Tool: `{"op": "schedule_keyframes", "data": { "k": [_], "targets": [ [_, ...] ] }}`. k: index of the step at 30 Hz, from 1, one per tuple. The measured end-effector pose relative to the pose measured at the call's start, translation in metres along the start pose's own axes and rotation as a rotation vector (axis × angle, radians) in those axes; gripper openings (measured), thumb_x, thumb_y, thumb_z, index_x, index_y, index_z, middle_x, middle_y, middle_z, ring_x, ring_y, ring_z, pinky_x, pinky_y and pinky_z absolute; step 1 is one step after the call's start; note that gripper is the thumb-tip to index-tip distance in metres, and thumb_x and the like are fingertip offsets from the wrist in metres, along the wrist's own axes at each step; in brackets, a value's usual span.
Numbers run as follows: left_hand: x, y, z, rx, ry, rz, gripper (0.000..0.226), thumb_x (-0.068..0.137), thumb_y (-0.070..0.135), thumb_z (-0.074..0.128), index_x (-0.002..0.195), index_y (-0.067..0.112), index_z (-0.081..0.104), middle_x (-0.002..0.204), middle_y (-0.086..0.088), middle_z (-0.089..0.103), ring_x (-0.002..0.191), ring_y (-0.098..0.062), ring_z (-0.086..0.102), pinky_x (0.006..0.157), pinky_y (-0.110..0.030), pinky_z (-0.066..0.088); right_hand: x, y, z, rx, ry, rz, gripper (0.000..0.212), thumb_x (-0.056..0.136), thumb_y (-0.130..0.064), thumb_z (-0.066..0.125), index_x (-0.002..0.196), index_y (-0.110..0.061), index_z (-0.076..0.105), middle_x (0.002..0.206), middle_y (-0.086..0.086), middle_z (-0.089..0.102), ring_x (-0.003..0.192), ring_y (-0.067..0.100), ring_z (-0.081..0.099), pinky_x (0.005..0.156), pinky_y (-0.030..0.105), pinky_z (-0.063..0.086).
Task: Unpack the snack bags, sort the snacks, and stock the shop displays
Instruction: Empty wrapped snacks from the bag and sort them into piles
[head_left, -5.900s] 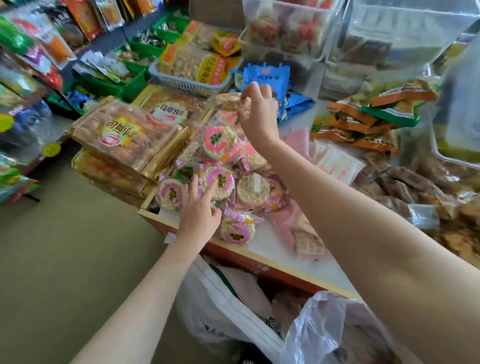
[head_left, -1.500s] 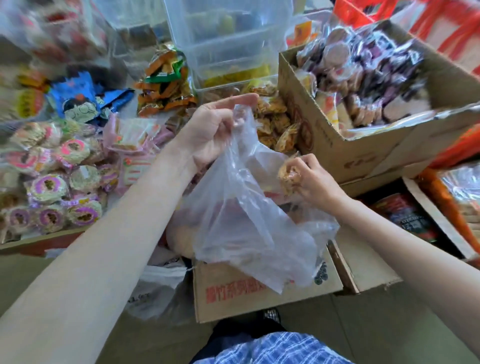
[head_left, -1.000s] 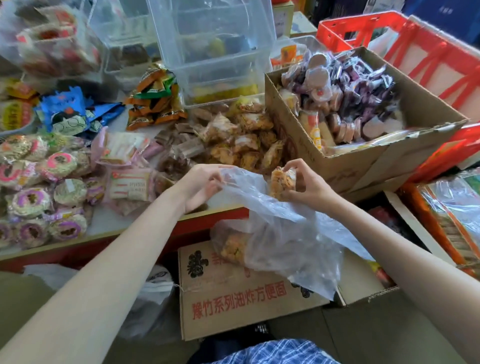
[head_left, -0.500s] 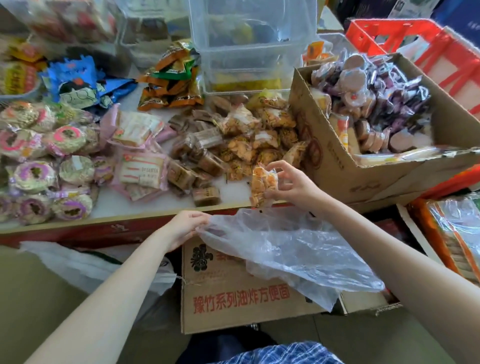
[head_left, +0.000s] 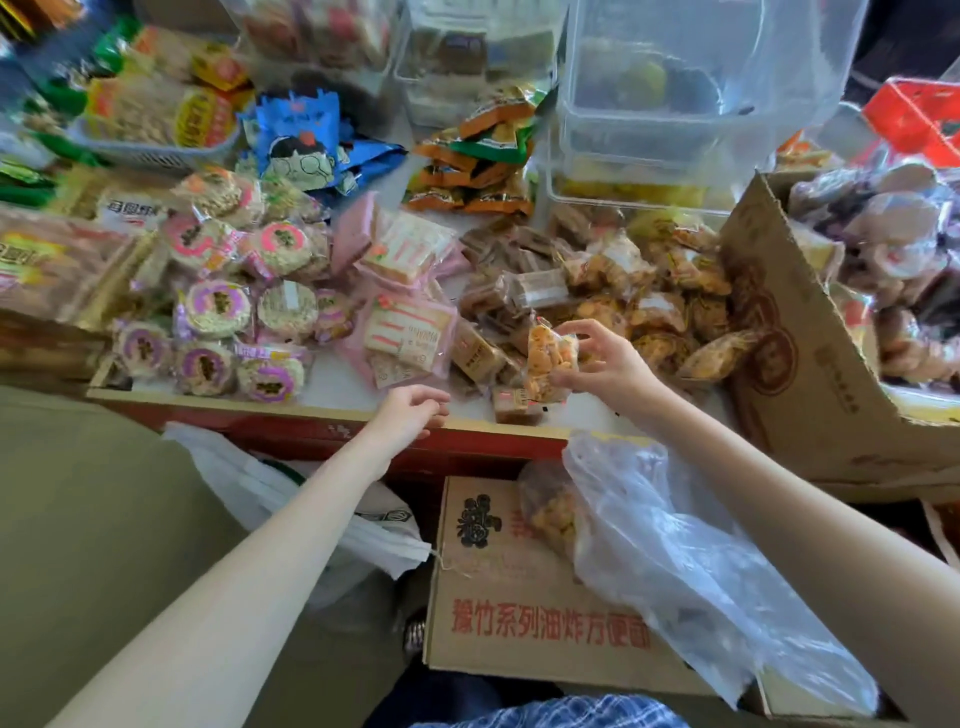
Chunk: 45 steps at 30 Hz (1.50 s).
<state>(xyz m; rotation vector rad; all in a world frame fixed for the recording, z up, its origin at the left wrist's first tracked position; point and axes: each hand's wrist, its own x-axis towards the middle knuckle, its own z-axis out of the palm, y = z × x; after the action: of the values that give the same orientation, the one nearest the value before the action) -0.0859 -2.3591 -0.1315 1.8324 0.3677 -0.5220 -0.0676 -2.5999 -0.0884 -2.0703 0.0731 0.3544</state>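
My right hand (head_left: 605, 366) pinches a small clear packet of orange fried snacks (head_left: 548, 358) just above the front of the display table (head_left: 343, 379). It hovers beside a pile of the same orange packets (head_left: 670, 306). My left hand (head_left: 410, 413) hangs over the table's front edge with loosely curled fingers, holding nothing. A clear plastic bag (head_left: 685, 566) with a few orange snacks left inside lies draped on a cardboard carton (head_left: 519, 613) below the table.
Round rice cakes (head_left: 228, 317), pink wafer packs (head_left: 405, 317) and brown bars (head_left: 498, 301) cover the table. A cardboard box of purple-wrapped snacks (head_left: 810, 364) stands at right, stacked clear bins (head_left: 670, 104) behind. A white bag (head_left: 270, 499) lies on the floor.
My left hand has let go of the plastic bag, which dropped onto the carton, and risen to the table edge. My right hand moved the orange packet further over the table.
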Motion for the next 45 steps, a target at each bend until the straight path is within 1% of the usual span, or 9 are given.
{"op": "schedule_keyframes", "data": {
  "k": [6,10,17,21,25,34,40,43,45],
  "targets": [
    [0.008,0.004,-0.012,0.027,0.018,0.045,0.022,0.097,0.007,0.041,0.105,0.013,0.060,0.093,0.000,0.064,0.081,-0.009,0.059,0.067,-0.018,0.045,0.031,-0.018,-0.003,0.066,0.209,0.036,0.043,0.078,-0.011,0.074,0.113,-0.028,0.054,0.108,0.005,0.060,0.082,0.018,0.063,0.066,0.029,0.056],
    [0.010,0.021,0.004,0.007,-0.015,0.073,0.021,0.096,0.007,0.041,0.102,0.015,0.060,0.088,0.004,0.064,0.078,-0.008,0.058,0.070,-0.019,0.045,0.074,-0.027,-0.068,-0.132,0.640,0.065,0.049,0.084,-0.010,0.064,0.131,-0.017,0.050,0.124,0.013,0.053,0.113,0.025,0.053,0.095,0.031,0.042],
    [-0.006,0.052,0.062,0.056,-0.261,0.146,0.019,0.096,0.012,0.048,0.110,0.016,0.059,0.094,0.002,0.064,0.086,-0.012,0.058,0.073,-0.021,0.046,0.053,-0.008,-0.111,-0.383,0.324,0.130,0.058,0.088,-0.017,0.061,0.142,-0.021,0.039,0.137,0.012,0.047,0.124,0.028,0.047,0.095,0.031,0.040],
    [-0.023,0.063,0.089,0.076,-0.449,0.156,0.016,0.094,0.027,0.054,0.108,0.030,0.059,0.108,-0.001,0.060,0.102,-0.014,0.057,0.085,-0.031,0.048,-0.045,0.001,-0.114,-0.203,-0.202,0.125,0.056,0.086,-0.036,0.064,0.138,-0.032,0.043,0.140,-0.007,0.044,0.125,0.013,0.046,0.100,0.025,0.037],
    [-0.035,0.058,0.108,0.261,-0.691,0.005,0.054,0.084,0.043,0.064,0.133,0.041,0.042,0.133,0.009,0.042,0.117,-0.010,0.050,0.080,-0.023,0.048,-0.116,0.067,-0.096,-0.546,-0.614,0.379,0.100,0.073,-0.060,0.065,0.149,-0.036,0.005,0.156,-0.005,0.011,0.142,0.014,0.018,0.114,0.033,0.022],
    [-0.025,-0.018,0.127,0.189,-0.291,-0.073,0.043,0.079,-0.015,0.050,0.091,0.024,0.060,0.102,-0.016,0.059,0.084,-0.026,0.059,0.052,-0.025,0.046,-0.129,0.174,0.052,-0.418,-0.612,0.232,0.113,0.079,-0.043,0.071,0.148,-0.025,-0.017,0.153,0.007,-0.029,0.144,0.029,0.018,0.111,0.036,0.028],
    [-0.024,-0.045,0.096,0.311,-0.102,0.010,0.038,0.080,-0.013,0.036,0.074,0.019,0.056,0.067,0.000,0.053,0.064,-0.016,0.047,0.052,-0.020,0.037,-0.106,0.172,0.016,-0.488,-0.239,0.095,0.082,0.090,-0.042,0.058,0.148,-0.040,0.001,0.159,0.000,-0.001,0.100,0.025,0.063,0.080,0.033,0.050],
    [-0.030,-0.046,0.091,0.238,-0.189,-0.038,0.014,0.079,0.007,0.050,0.077,0.018,0.060,0.072,-0.002,0.059,0.076,-0.021,0.054,0.065,-0.029,0.041,-0.090,0.181,0.025,-0.866,-0.361,0.118,0.094,0.085,-0.037,0.066,0.150,-0.031,-0.003,0.157,0.005,0.012,0.098,0.032,0.062,0.069,0.036,0.049],
    [-0.034,-0.042,0.086,0.182,-0.228,-0.052,0.018,0.067,0.026,0.054,0.082,0.020,0.061,0.080,0.000,0.061,0.083,-0.019,0.054,0.068,-0.028,0.041,-0.082,0.177,0.042,-0.972,-0.363,0.133,0.062,0.091,-0.024,0.057,0.146,-0.023,0.028,0.136,0.011,0.048,0.103,0.032,0.060,0.069,0.034,0.045]
  ]
}}
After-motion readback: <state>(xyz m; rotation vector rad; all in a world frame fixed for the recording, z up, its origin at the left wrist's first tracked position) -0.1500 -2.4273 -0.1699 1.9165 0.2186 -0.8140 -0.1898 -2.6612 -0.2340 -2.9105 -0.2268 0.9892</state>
